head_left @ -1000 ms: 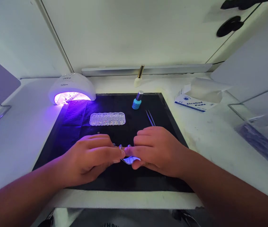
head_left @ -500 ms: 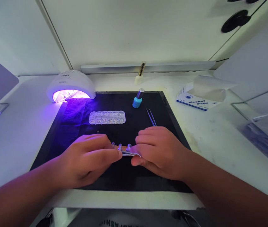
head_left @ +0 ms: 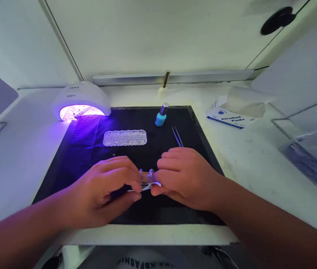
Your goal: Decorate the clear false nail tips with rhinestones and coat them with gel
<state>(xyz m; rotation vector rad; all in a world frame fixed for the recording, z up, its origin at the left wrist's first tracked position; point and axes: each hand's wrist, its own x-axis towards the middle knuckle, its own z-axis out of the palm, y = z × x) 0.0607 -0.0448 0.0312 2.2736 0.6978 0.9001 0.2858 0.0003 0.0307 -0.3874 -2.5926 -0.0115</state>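
Note:
In the head view, both hands meet over the front of the black mat (head_left: 136, 211). Between them is a small strip with shiny, translucent rounded pieces (head_left: 150, 175) on top and a thin white sheet (head_left: 147, 186) along its lower side. My left hand (head_left: 110, 190) pinches the left end of it, thumb below and fingers curled above. My right hand (head_left: 187, 179) is closed round the right end, thumb underneath. Much of the strip is hidden by the fingers. Just beyond my right hand lie thin tweezers (head_left: 177, 137).
A clear compartment case of small gems (head_left: 125, 138) and a blue polish bottle (head_left: 161, 115) are on the mat. Behind stands a pale bottle with a gold cap (head_left: 164, 86). A lit nail lamp (head_left: 82, 97) is back left, an alcohol pads box (head_left: 228, 116) back right.
My left thumb has dropped away from the fingers, and the white sheet shows lower down. My left fingers have shifted right, covering more of the strip. The right hand keeps its grip.

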